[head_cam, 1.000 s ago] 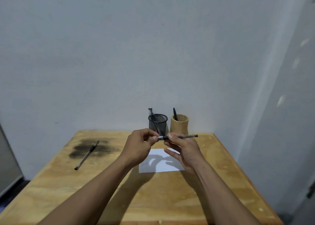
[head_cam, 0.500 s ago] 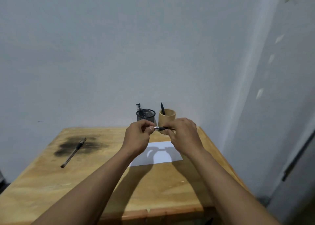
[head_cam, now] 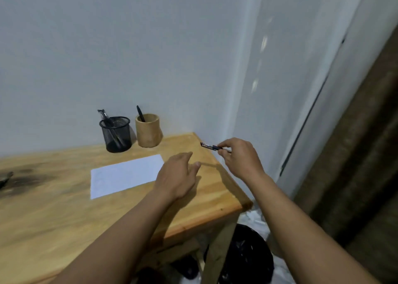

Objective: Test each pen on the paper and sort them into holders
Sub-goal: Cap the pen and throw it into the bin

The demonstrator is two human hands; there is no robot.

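Pinching a pen at its fingertips, the right hand hovers just off the counter's right edge; the left hand, fingers loosely spread, hangs beside the paper, near the mesh holder and wooden holder.

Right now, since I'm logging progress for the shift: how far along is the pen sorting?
Done: dark pens stand in the mesh holder, and a black pen in the wooden holder. In hand: the right hand pinches a pen past the table's right edge; the left hand hovers open by the paper. Left: placing this pen, plus a blurred dark thing at the table's left edge, possibly another pen.
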